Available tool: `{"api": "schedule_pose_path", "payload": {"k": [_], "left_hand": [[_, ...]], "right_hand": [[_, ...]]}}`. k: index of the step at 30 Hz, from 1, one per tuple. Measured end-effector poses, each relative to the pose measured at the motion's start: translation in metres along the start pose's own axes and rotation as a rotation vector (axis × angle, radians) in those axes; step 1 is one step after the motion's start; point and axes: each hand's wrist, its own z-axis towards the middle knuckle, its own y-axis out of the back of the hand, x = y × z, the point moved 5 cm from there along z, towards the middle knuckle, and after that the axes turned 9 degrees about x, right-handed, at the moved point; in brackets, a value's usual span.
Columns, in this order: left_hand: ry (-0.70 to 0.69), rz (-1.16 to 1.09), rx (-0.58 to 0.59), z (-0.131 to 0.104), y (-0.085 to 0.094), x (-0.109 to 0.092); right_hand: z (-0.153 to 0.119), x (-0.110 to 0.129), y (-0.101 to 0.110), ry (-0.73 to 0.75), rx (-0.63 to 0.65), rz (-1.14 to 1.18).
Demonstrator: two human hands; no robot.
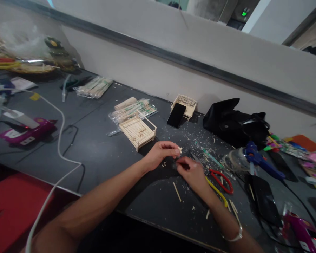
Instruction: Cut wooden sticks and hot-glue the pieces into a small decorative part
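Note:
Between the thumb and fingers of my left hand (162,153) is a small pale wooden piece (180,150), cross-like in shape. My right hand (191,170) is just below and to the right, its fingers pinched together; whatever they hold, if anything, is too small to make out. Behind my left hand stands a small stick-built frame (137,130) with a slatted base and a raised rail, and several tiny pieces lie on its slats. Red and yellow handled pliers (221,181) lie beside my right forearm. A thin stick (177,192) rests on the dark table in front.
A black phone (176,115) leans on a second stick-built piece (189,104) near the wall. Bagged sticks (137,109) lie at the back. To the right are a black bag (234,121), a blue glue gun (263,161) and a dark case (265,200). A white cable (61,131) crosses the left side.

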Motion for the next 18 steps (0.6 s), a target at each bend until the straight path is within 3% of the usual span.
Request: {"api": "schedule_pose_path", "payload": {"k": [4,7,18], "left_hand": [[0.074,-0.009,0.068,-0.002,-0.007,0.004],[0.104,0.015,0.081,-0.002,-0.008,0.008],[0.155,0.088,0.101,-0.004,-0.006,0.016]], "right_hand": [[-0.009,-0.015,0.025,-0.206,-0.183,0.560],[-0.012,-0.015,0.027,-0.242,-0.233,0.820],[-0.013,-0.008,0.024,-0.165,-0.135,0.717]]}}
